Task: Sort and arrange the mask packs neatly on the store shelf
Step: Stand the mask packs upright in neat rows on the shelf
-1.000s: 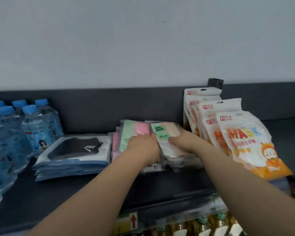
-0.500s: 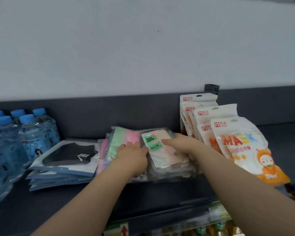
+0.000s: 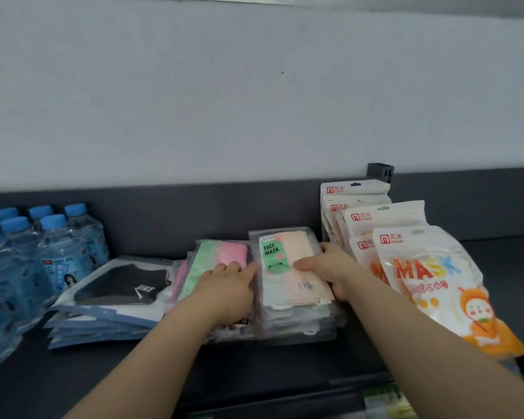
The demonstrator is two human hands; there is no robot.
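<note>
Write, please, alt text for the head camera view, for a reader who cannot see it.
Two bare hands square a stack of clear plastic "FACE MASK" packs on a dark grey shelf: left hand beside it, right hand gripping its edge. Left lie flat black-mask packs and blue-capped water bottles; right stand white-and-orange "MASK" pouches.

Bare shelf (image 3: 481, 267) right of upright mask packs (image 3: 430, 279); water bottles (image 3: 28, 261) block left

Both bare forearms reach forward over the shelf's front edge, converging. The left hand (image 3: 227, 285) lies palm-down, fingers together pointing right. The right hand (image 3: 330, 267) curls, thumb extended leftward.
</note>
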